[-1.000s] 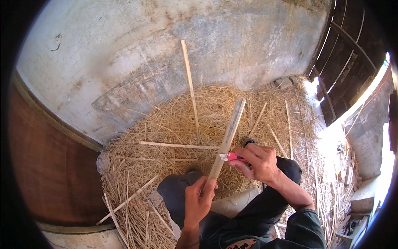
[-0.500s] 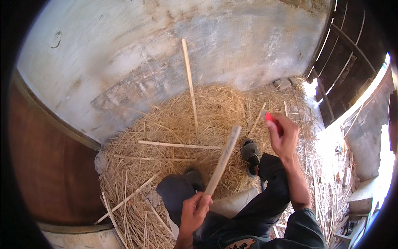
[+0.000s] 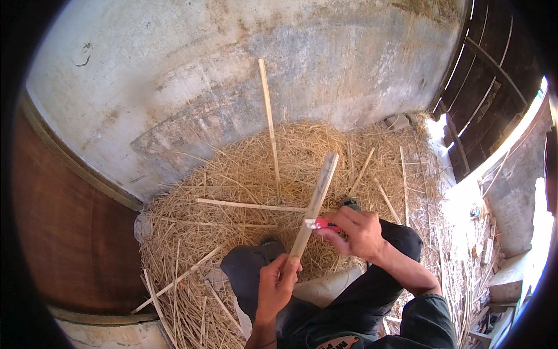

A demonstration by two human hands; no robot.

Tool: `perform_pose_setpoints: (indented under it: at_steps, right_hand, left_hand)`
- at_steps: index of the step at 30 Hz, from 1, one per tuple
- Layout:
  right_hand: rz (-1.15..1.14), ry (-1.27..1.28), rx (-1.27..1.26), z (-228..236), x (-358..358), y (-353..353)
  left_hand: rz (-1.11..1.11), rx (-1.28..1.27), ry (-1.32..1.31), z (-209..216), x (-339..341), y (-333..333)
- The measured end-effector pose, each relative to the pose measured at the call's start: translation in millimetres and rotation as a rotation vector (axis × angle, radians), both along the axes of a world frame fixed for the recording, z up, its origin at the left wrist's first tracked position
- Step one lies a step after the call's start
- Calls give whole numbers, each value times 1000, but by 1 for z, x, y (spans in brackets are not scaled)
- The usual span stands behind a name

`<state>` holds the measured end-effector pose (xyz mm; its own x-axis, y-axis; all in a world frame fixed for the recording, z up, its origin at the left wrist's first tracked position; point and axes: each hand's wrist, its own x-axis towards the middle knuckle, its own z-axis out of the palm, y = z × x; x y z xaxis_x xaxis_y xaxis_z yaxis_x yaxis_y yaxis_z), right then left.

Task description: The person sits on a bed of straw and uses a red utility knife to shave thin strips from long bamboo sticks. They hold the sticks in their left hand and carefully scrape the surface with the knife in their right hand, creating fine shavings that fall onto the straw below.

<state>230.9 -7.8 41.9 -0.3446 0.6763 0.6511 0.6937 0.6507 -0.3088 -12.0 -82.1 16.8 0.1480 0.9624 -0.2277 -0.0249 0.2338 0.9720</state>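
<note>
My left hand (image 3: pixel 278 285) is closed round the lower end of a pale bamboo strip (image 3: pixel 321 189), which slants up and to the right above my knees. In my right hand (image 3: pixel 361 232) is a small red-handled utility knife (image 3: pixel 326 224), gripped between thumb and fingers. Its front end meets the strip about midway, above my left hand. A light patch shows at that contact; the blade itself is hard to make out. Below the strip, a whitish seat or block (image 3: pixel 328 286) shows between my legs.
Straw and shavings (image 3: pixel 302 136) cover the floor. One bamboo stick (image 3: pixel 268 116) leans on the stained wall (image 3: pixel 192 75); another stick (image 3: pixel 250 205) lies across the straw. A brown panel (image 3: pixel 75 232) stands left, dark slats (image 3: pixel 488 70) upper right, a concrete block (image 3: pixel 511 273) lower right.
My right hand has come down and left with the knife, from beside the strip onto it. The strip's upper end has risen slightly, still in my left hand.
</note>
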Motion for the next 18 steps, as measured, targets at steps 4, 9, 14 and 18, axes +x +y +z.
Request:
perform_pose_setpoints:
  at_steps: [4,9,14,18]
  right_hand:
    - [-63,-52,-47,3,5,-2]
    - [-144,91,0,9,23,12]
    - [-423,295,10,21,59,36]
    - [-382,279,-87,24,63,29]
  left_hand:
    - [4,-55,7,4,-2,-5]
    - [-36,-41,70,1,-8,-14]
    - [-167,-152,-26,-4,-26,-39]
    - [-112,-147,-58,-9,-30,-38]
